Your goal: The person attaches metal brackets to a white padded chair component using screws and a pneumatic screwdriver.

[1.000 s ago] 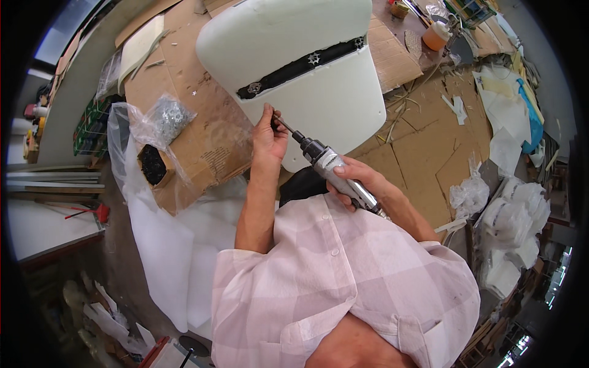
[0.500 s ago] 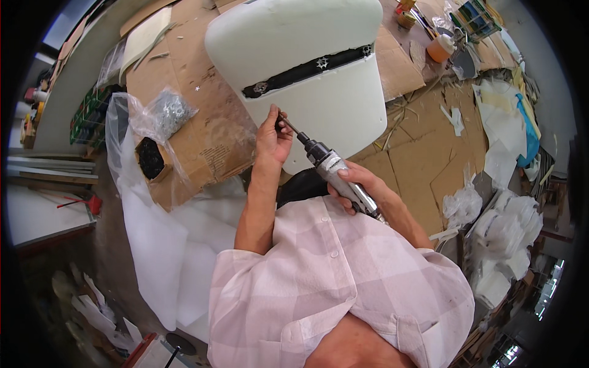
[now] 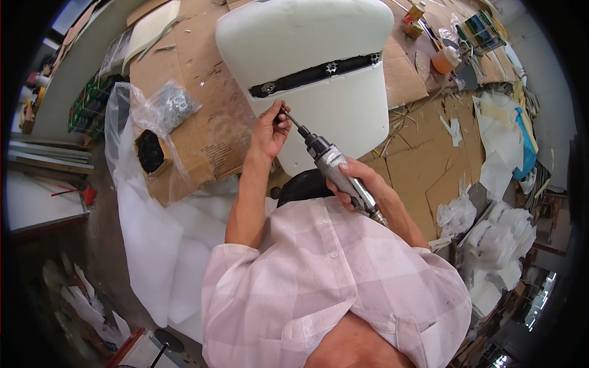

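Observation:
My right hand (image 3: 362,183) is wrapped round a silver and black air screwdriver (image 3: 334,161), which points up and to the left. The thin bit reaches my left hand (image 3: 270,130), whose fingers are pinched together at its tip. Something small and dark shows there, too small to name. Just beyond lies a white moulded panel (image 3: 325,116) with rounded corners. A black strip (image 3: 300,78) runs slantwise across it in a recess. Star-shaped metal pieces (image 3: 332,67) sit at the strip's middle and near both ends.
Cardboard (image 3: 215,132) covers the table. To the left are a clear bag of small metal parts (image 3: 173,105) and a small box of black pieces (image 3: 151,154). An orange-filled bottle (image 3: 445,60) stands at the back right. White foam sheet (image 3: 147,245) hangs at the near left.
My left hand has moved slightly up toward the black strip, still pinched at the bit's tip. The panel sits a little lower and further right in view. My right hand keeps its hold.

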`<state>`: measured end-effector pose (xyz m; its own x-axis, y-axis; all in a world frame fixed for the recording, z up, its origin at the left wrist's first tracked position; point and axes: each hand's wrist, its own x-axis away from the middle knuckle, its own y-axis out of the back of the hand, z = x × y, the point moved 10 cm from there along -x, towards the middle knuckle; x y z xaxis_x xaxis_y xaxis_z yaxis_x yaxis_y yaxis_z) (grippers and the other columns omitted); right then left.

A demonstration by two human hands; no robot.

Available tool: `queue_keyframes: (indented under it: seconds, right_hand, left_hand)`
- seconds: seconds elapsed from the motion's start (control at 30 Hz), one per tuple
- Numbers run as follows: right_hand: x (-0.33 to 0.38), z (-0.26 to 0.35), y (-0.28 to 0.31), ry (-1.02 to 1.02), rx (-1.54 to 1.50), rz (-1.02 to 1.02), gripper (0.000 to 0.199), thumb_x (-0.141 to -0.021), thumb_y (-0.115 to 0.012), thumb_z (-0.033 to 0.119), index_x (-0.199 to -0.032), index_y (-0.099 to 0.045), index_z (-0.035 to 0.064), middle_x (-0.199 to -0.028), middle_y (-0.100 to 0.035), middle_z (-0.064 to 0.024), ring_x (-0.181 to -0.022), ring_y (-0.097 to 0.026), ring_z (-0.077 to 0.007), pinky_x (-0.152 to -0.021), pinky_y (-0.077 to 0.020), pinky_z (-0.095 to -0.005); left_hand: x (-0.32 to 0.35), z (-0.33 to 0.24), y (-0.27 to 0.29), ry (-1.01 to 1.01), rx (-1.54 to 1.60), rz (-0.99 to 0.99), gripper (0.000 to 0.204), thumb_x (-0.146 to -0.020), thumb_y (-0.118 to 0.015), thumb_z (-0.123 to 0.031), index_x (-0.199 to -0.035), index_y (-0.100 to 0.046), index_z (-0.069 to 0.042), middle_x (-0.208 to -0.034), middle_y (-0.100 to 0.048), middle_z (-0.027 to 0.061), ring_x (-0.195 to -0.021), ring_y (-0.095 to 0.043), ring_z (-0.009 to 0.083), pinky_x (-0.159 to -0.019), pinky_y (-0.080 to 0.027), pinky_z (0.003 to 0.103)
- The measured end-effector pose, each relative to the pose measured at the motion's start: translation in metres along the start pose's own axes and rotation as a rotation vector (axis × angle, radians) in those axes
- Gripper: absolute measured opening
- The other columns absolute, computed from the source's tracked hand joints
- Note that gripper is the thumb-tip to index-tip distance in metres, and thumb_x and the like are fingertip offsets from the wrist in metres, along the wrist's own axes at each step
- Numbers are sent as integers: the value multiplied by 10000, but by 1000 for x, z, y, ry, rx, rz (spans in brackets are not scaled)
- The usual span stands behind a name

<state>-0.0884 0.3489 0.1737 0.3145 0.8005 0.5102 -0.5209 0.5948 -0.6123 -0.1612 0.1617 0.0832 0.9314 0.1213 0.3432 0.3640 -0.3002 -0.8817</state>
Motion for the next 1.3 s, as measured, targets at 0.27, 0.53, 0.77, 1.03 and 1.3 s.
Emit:
queue_keyframes:
  seconds: [0.27,0.53,0.77,1.03,1.3]
  right_hand:
    - [-30,13,-2,58,16,31,504,-884,-645,420,-1212,-466,81,-795,-581,-79,-526,-566,-133,-400,-494,-277]
    - [-47,16,-2,62,-2,-50,420,-883,-640,398,-1132,-505,87,-769,-598,-66,-521,-560,-124,-405,-474,-264]
    - [-51,18,2,58,0,-86,420,-880,-642,404,-1122,-512,87,-770,-601,-65,-526,-560,-114,-408,-474,-269]
    - [-54,22,2,58,-12,-123,437,-871,-656,420,-1097,-522,70,-760,-598,-65,-539,-568,-113,-422,-482,-265]
    - [-60,21,3,60,-29,-116,430,-867,-661,419,-1083,-524,74,-760,-606,-70,-532,-575,-114,-417,-488,-266]
  left_hand:
    - [-10,-6,37,-58,-65,-111,299,-879,-749,-275,-970,-659,-5,-804,-603,53,-633,-488,73,-536,-410,204]
    - [12,-92,30,-882,-940,-532,268,-826,-780,-193,-953,-739,38,-630,-520,-56,-562,-414,49,-502,-335,242]
    - [4,-97,15,-953,-1055,-547,226,-796,-795,-150,-935,-756,23,-656,-560,-20,-614,-461,72,-553,-374,235]
    - [1,-105,10,-1072,-1111,-485,171,-774,-801,-98,-841,-738,46,-591,-553,0,-558,-455,75,-518,-382,254]
    - [2,-108,4,-1061,-1189,-454,167,-783,-792,-88,-844,-738,59,-600,-555,-12,-573,-451,68,-524,-379,257]
